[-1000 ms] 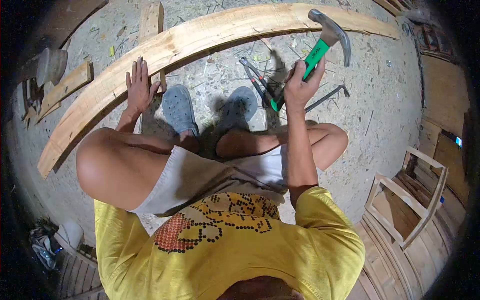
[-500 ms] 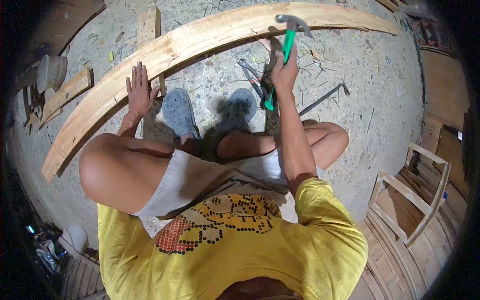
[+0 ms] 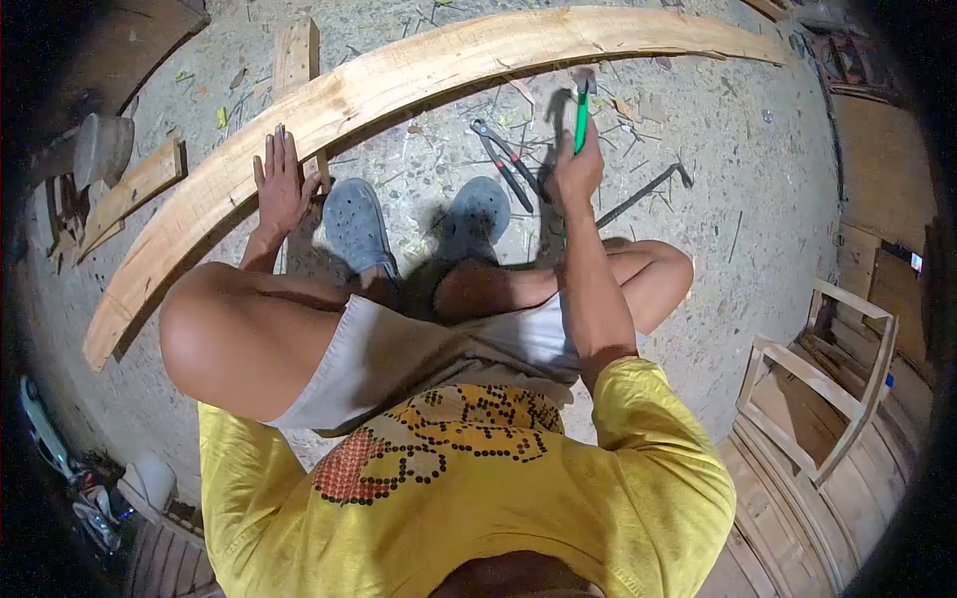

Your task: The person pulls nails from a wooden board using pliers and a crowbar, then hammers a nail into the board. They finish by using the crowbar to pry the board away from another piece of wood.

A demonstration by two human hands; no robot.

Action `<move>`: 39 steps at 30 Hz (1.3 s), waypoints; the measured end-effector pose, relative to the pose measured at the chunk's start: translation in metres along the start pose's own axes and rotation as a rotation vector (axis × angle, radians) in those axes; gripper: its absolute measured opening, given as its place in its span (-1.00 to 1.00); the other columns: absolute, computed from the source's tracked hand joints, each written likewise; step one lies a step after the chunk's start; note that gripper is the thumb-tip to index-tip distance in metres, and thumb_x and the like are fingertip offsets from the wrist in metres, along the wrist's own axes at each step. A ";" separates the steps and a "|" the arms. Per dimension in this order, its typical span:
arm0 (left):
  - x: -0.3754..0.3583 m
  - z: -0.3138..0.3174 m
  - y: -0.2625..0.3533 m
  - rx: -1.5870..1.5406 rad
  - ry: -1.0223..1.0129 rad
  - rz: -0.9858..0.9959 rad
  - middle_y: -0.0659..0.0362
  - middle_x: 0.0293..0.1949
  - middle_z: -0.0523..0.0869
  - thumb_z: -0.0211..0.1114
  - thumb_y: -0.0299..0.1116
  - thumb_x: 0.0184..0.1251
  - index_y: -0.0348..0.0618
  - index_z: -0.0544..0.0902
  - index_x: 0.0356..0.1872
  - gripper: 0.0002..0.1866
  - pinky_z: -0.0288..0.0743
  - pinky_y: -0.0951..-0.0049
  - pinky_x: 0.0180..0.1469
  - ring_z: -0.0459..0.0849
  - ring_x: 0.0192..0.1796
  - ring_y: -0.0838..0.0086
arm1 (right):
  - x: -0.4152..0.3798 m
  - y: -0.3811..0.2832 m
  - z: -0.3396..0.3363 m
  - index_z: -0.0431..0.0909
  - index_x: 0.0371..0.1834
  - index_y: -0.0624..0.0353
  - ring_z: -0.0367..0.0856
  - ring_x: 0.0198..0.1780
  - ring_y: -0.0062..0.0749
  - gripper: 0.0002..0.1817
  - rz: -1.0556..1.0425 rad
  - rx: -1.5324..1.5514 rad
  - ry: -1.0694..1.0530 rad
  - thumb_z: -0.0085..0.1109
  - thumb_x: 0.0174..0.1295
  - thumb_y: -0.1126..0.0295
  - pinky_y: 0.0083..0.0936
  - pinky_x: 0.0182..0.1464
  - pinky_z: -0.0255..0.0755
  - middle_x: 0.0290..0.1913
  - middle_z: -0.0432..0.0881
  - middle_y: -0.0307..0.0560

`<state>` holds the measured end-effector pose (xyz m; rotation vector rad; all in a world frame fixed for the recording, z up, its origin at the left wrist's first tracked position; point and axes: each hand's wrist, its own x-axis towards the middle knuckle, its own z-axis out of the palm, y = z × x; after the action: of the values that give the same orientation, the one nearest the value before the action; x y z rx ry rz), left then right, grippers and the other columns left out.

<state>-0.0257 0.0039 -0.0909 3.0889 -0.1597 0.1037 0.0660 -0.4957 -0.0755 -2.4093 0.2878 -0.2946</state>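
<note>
My left hand [image 3: 283,189] lies spread on the left part of a long curved wooden plank [image 3: 399,75], its fingertips by a small dark piece on the wood. A short board [image 3: 296,55] crosses beneath the plank. My right hand [image 3: 578,167] is wrapped round the green handle of a hammer [image 3: 582,115], above the floor to the right of my shoes. The hammer's head is near the plank's lower edge. Pliers with black and red handles [image 3: 503,164] lie on the floor left of my right hand.
A dark pry bar [image 3: 643,194] lies right of my right forearm. Nails are scattered over the concrete floor. Wood offcuts [image 3: 130,194] and a pale container [image 3: 103,148] are at the left. A wooden frame [image 3: 812,384] stands at the lower right.
The hammer has swung down and turned, its head now lower and no longer overlapping the plank. My right hand has moved slightly down and right. My left hand stays in place.
</note>
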 end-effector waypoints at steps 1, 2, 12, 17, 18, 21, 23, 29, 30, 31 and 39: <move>-0.001 0.001 0.001 0.015 0.023 0.009 -0.04 0.73 -0.13 0.04 0.19 0.60 -0.22 -0.11 0.70 -0.05 -0.28 -0.22 0.65 -0.19 0.75 0.02 | -0.003 0.005 -0.007 0.45 0.49 0.09 0.67 0.09 0.37 -0.43 0.094 -0.041 -0.006 0.24 0.41 0.33 0.03 0.12 0.52 0.09 0.72 0.35; -0.001 0.001 0.003 0.013 0.025 0.009 -0.04 0.73 -0.13 0.04 0.19 0.60 -0.22 -0.11 0.70 -0.05 -0.28 -0.22 0.65 -0.19 0.75 0.02 | -0.003 0.008 -0.012 0.49 0.44 0.16 0.66 0.15 0.32 -0.45 0.196 -0.005 -0.032 0.27 0.38 0.35 -0.01 0.17 0.52 0.14 0.70 0.34; 0.060 -0.098 -0.037 -0.599 -0.047 -0.222 0.00 0.22 0.76 0.12 -0.32 0.68 -0.17 0.61 0.37 -0.62 0.53 0.25 0.28 0.74 0.25 0.26 | -0.011 0.068 0.020 0.50 0.39 0.35 0.69 0.15 0.26 -0.41 0.305 0.171 0.101 0.30 0.33 0.29 -0.10 0.21 0.52 0.10 0.71 0.38; 0.129 -0.227 -0.029 -0.643 -0.070 -0.050 -0.05 0.18 0.78 -0.01 -0.37 0.75 -0.19 0.48 0.33 -0.70 0.59 0.29 0.21 0.81 0.15 0.28 | -0.012 0.073 0.035 0.58 0.14 0.30 0.72 -0.05 0.24 -0.58 0.389 0.197 0.110 0.32 0.31 0.28 -0.03 0.07 0.54 -0.13 0.74 0.28; 0.139 -0.235 -0.030 -0.709 -0.104 -0.022 -0.04 0.22 0.76 -0.08 -0.37 0.77 -0.16 0.34 0.37 -0.70 0.58 0.25 0.23 0.81 0.15 0.24 | -0.012 0.085 0.048 0.56 0.00 0.27 0.73 -0.19 0.14 -0.68 0.407 0.261 0.150 0.30 0.32 0.30 -0.03 -0.07 0.55 -0.26 0.72 0.17; 0.166 -0.243 0.011 -0.666 -0.162 0.132 -0.03 0.21 0.76 -0.11 -0.38 0.78 -0.16 0.27 0.40 -0.68 0.58 0.23 0.23 0.82 0.12 0.22 | -0.010 0.087 0.053 0.53 -0.02 0.24 0.71 -0.39 -0.11 -0.74 0.630 0.496 0.070 0.28 0.35 0.34 -0.14 -0.30 0.56 -0.33 0.68 0.06; 0.181 -0.237 0.057 -0.702 -0.291 0.147 -0.04 0.21 0.77 -0.15 -0.28 0.79 -0.15 0.23 0.42 -0.65 0.61 0.19 0.18 0.84 0.07 0.21 | -0.011 0.073 0.040 0.48 0.02 0.20 0.59 -0.55 -0.34 -0.78 0.694 0.668 0.044 0.24 0.42 0.38 -0.26 -0.53 0.47 -0.42 0.59 -0.06; 0.249 -0.127 0.152 -1.165 -0.353 0.182 -0.08 0.08 0.81 -0.12 -0.30 0.77 -0.26 0.34 0.31 -0.69 0.58 0.20 0.25 0.80 0.09 0.22 | 0.000 0.070 0.029 0.43 -0.07 0.14 0.44 -0.57 -0.48 -0.85 0.879 1.022 0.031 0.19 0.51 0.36 -0.44 -0.58 0.38 -0.46 0.48 -0.18; 0.259 -0.103 0.161 -1.210 -0.356 0.164 -0.05 0.08 0.81 -0.11 -0.31 0.76 -0.26 0.40 0.24 -0.72 0.55 0.21 0.28 0.78 0.13 0.25 | 0.001 0.070 0.027 0.43 -0.05 0.13 0.43 -0.56 -0.49 -0.84 0.932 1.061 0.015 0.19 0.51 0.35 -0.45 -0.56 0.38 -0.45 0.48 -0.18; 0.266 -0.083 0.171 -1.258 -0.355 0.142 -0.03 0.08 0.82 -0.10 -0.32 0.75 -0.26 0.46 0.17 -0.73 0.52 0.21 0.32 0.76 0.17 0.28 | 0.003 0.072 0.028 0.43 -0.04 0.13 0.43 -0.55 -0.49 -0.84 0.981 1.099 -0.003 0.19 0.52 0.34 -0.45 -0.54 0.37 -0.44 0.47 -0.18; 0.286 0.017 0.223 -1.162 -0.125 0.046 0.14 -0.11 0.83 0.33 -0.31 0.54 -0.29 0.71 0.00 -0.76 0.60 0.47 0.04 0.75 -0.03 0.49 | 0.000 0.087 0.035 0.44 -0.04 0.10 0.42 -0.55 -0.52 -0.75 0.886 1.068 -0.030 0.29 0.46 0.24 -0.44 -0.53 0.36 -0.43 0.49 -0.24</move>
<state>0.2364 -0.2474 -0.0782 1.9304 -0.1985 -0.1387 0.0646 -0.5393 -0.1586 -1.0868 0.8745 0.0234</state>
